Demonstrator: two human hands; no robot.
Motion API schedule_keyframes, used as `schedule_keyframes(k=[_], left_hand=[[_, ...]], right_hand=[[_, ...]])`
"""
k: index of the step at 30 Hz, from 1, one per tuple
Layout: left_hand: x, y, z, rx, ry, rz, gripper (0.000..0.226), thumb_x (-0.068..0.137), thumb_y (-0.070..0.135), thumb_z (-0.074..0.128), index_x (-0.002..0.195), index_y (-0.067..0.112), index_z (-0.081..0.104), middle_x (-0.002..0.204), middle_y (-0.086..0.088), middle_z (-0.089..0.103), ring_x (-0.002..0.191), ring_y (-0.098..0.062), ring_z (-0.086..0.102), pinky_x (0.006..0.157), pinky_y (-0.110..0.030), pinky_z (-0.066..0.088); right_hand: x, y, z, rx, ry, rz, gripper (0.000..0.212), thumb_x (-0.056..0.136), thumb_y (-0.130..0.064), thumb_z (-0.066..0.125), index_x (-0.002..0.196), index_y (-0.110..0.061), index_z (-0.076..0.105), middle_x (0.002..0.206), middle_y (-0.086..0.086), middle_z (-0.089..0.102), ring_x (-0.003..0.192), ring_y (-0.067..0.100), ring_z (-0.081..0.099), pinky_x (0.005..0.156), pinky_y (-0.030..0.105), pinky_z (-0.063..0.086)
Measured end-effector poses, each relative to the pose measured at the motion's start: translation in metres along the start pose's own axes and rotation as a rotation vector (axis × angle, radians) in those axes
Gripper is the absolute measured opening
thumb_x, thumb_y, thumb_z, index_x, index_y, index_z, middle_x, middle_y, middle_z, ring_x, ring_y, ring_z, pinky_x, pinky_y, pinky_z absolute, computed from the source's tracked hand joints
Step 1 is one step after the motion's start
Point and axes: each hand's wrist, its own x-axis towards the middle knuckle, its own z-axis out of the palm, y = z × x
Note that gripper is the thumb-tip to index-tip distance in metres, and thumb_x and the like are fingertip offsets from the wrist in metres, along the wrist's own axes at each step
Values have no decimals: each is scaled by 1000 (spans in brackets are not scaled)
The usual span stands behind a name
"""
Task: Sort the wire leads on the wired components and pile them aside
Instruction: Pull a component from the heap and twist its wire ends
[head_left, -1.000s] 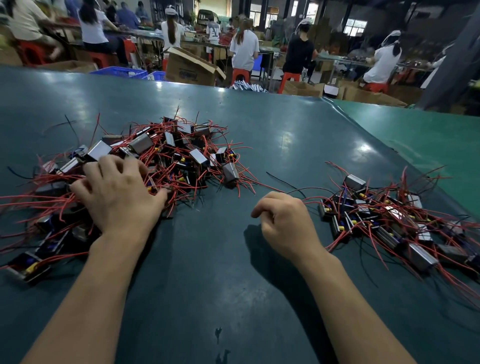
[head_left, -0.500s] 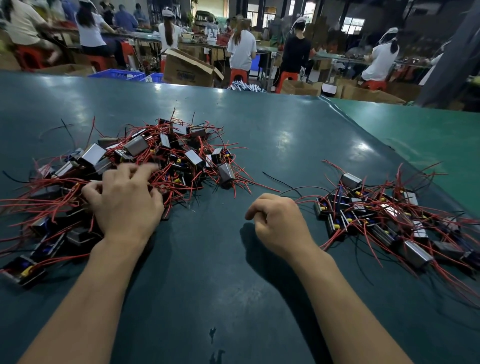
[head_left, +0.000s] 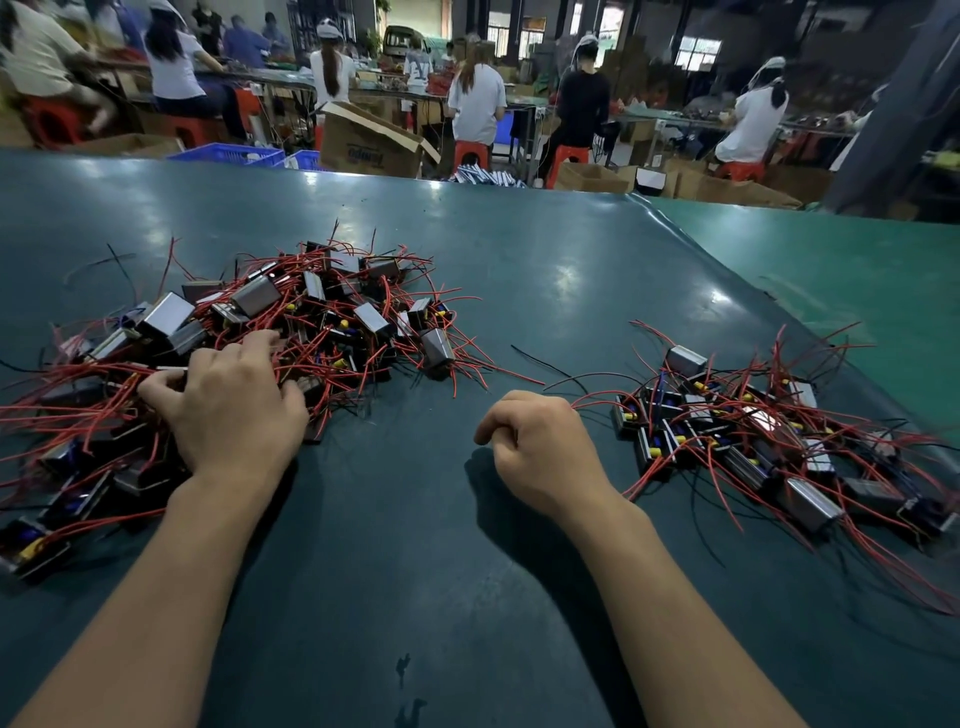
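Head view: our left hand (head_left: 228, 410) reaches, fingers curled, into the unsorted heap (head_left: 291, 332), its grip unclear, while our right hand (head_left: 540, 447) rests fisted and empty beside the sorted pile (head_left: 769, 436); we should lift one component slowly to free snagged leads.

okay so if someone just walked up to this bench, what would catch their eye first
Two tangles of red-wired components: a big pile at left, where the left hand digs in, and a smaller pile at right. Between them the right hand rests curled on the green table.
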Motion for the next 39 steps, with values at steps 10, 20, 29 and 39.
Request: schedule_keyframes(k=[10,20,29,39], left_hand=[[-8,11,-19,-474,362,447,34,79,20,70,112,13,66,100,-2,70,100,-28,62,95,-45,36],[-42,54,-22,-923,-140,758,52,76,10,77,125,16,61,107,-1,70,95,-10,66,89,-24,51],[-10,8,-5,-9,-270,94,50,86,54,58,116,15,66,117,-14,59,112,-36,47,90,-44,40],[-12,12,-17,144,-184,-84,71,70,72,66,106,11,64,109,-20,58,105,-39,53,87,-45,42]], right_hand=[[-1,-2,-2,274,55,131,32,80,7,52,78,-15,75,68,-10,64,61,9,55,58,27,47],[2,-18,2,1228,-196,344,24,92,-4,58,115,-9,54,89,14,66,71,19,67,61,29,58],[8,-6,-13,1285,-1,490,30,95,4,51,112,-18,63,90,13,60,70,28,72,54,25,56],[9,-1,-13,1151,16,569,4,93,-15,63,91,-11,64,85,7,63,69,23,71,46,26,52]])
